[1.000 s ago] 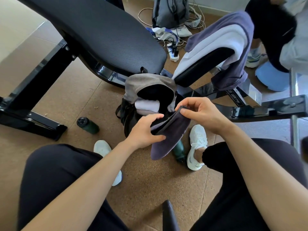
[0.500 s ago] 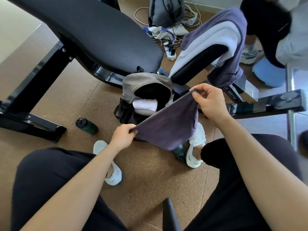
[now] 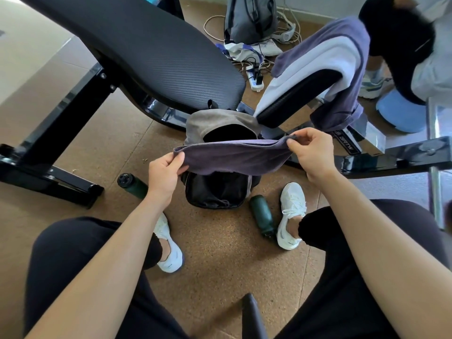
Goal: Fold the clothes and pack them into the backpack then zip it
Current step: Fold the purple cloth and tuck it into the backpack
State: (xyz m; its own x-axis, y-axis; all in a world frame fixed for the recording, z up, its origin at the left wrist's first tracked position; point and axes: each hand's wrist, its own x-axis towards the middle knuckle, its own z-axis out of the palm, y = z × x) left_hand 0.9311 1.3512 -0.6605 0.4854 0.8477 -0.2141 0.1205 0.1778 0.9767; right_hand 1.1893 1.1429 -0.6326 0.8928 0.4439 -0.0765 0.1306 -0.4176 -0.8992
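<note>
Head view. A black weight bench (image 3: 156, 52) with a ribbed, padded surface slants across the upper left on a black metal frame (image 3: 49, 143). A second pad (image 3: 293, 96) at upper right carries a white garment (image 3: 315, 62) and a purple garment (image 3: 342, 104), both draped over it. On the brown, cork-like floor (image 3: 220, 253) lie two dark green bottles, one to the left (image 3: 133, 185) and one to the right (image 3: 261, 216) of the backpack (image 3: 217, 192). A grey bag (image 3: 249, 18), cables and a power strip (image 3: 255, 78) sit beyond the bench; another person (image 3: 401, 45) crouches at upper right. The wearer's white shoes (image 3: 291, 214) and dark trousers frame the lower field.

The backpack, grey above and black below, stands on the floor against the bench frame, its mouth open towards the camera. The purple cloth (image 3: 232, 157), soft and matte, is stretched in the air across that mouth and hides much of the opening. Its long axis runs left to right, rising slightly to the right. The left hand (image 3: 163, 174) pinches the cloth's left end between thumb and curled fingers; the right hand (image 3: 310, 152) pinches the right end between thumb and fingertips.
</note>
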